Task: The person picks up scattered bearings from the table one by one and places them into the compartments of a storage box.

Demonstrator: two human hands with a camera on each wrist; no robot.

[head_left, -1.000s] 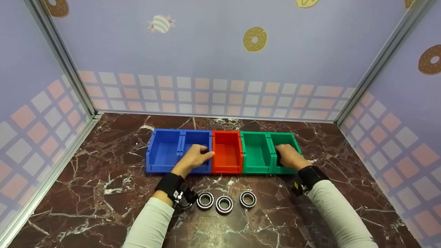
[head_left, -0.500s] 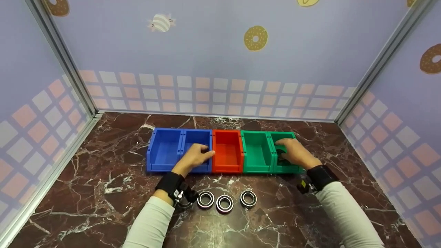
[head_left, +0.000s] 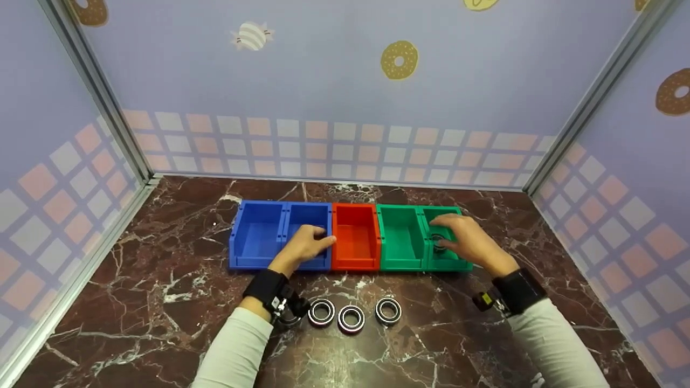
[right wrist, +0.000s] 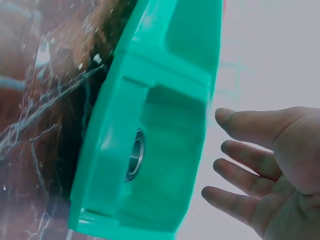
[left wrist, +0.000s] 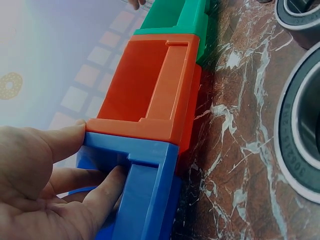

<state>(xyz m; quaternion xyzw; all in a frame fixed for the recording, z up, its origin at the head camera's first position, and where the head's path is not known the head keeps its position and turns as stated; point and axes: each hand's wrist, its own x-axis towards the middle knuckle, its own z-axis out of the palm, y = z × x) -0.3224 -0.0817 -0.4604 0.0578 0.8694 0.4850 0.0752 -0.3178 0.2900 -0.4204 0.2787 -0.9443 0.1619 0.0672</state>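
Note:
Five-fingered and steady, my left hand [head_left: 306,247] holds the second blue bin [head_left: 314,265]. In the left wrist view its thumb lies on the rim beside the red bin [left wrist: 165,90], and the other fingers reach inside behind the front lip. Over the rightmost green bin [head_left: 448,265] is my right hand [head_left: 473,243], fingers spread and holding nothing. A ball bearing [right wrist: 140,142] leans inside that bin by its front wall in the right wrist view. Three ring bearings, left [head_left: 321,313], middle [head_left: 351,330] and right [head_left: 388,322], lie before the bins.
Left of the held bin is another blue bin [head_left: 253,264]; a second green bin [head_left: 403,265] adjoins the red one. Another bearing [head_left: 291,323] is partly hidden by the left wrist camera. A marble-patterned table [head_left: 178,323] meets patterned walls [head_left: 334,81] behind.
My right hand has let go of the bearing, its fingers spreading as it draws back and right from the rightmost green bin. The left hand stays in place.

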